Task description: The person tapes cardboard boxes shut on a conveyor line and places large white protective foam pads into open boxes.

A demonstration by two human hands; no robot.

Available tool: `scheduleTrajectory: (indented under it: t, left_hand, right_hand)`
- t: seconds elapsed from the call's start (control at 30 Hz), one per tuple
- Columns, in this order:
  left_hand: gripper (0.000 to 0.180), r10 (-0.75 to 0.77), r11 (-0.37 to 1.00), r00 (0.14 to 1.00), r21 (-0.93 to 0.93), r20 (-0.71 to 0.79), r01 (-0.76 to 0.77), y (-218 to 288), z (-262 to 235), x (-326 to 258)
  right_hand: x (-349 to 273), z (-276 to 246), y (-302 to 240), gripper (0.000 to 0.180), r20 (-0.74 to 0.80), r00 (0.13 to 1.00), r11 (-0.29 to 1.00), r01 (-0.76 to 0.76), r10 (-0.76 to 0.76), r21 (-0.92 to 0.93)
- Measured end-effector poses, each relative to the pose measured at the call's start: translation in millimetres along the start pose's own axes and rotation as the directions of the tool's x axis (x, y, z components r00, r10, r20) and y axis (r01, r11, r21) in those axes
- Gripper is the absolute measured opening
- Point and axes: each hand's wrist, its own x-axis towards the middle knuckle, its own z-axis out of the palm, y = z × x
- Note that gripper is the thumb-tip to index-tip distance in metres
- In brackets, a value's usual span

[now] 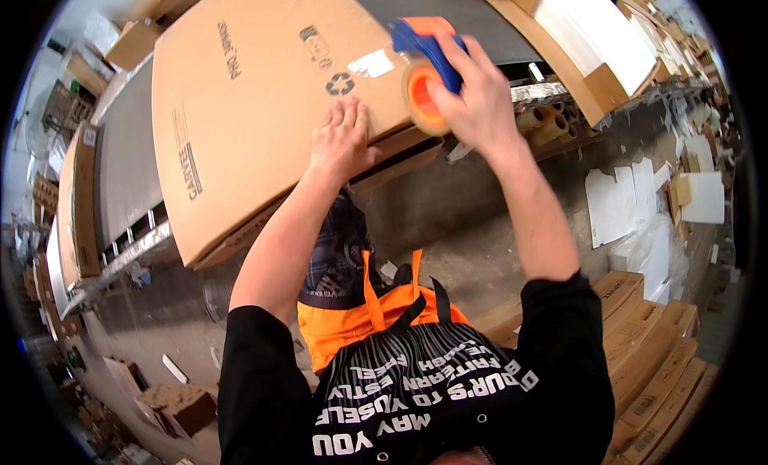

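- Our right hand (478, 97) wraps around a blue plastic handheld tape dispenser (428, 50) with an orange-cored roll of tape (430, 105), fingers and thumb closed firmly about it.
- We have that dispenser at the right end of the large, flat brown cardboard carton (248, 105); whether it touches, we cannot tell.
- Our left hand (342, 141) lies open, fingers nearly straight, on the carton's top by its near edge, grasping nothing visible.
- The carton itself rests on the dark grey conveyor belt (124, 177), which shows on both sides of it.
- We judge the step in hand to be taping the carton's right end; the next move calls for a steadying left palm and a roll lined up with the edge.
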Motion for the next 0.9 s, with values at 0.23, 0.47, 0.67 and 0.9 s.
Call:
scheduleTrajectory:
  t: [0.23,0.47,0.67,0.9]
  left_hand:
    - [0.089,-0.036,0.999,0.999,-0.021,0.017,0.037,-1,10,-2]
    - [0.085,-0.052,0.998,0.996,0.025,0.075,0.050,6,1,1]
    - [0.102,0.020,0.983,0.937,0.166,0.350,-0.083,23,-36,31]
    - [0.132,-0.173,0.950,0.848,0.313,0.501,0.009,61,-43,73]
  right_hand:
    - [44,35,-14,0.040,0.737,0.618,0.905,0.095,0.273,-0.415]
    - [-86,33,20,0.041,0.634,0.724,0.864,0.107,0.272,-0.493]
    - [-49,91,-1,0.031,0.784,0.516,0.847,0.187,0.346,-0.497]
    - [-246,93,44,0.038,0.717,0.505,0.876,-0.259,0.481,-0.406]
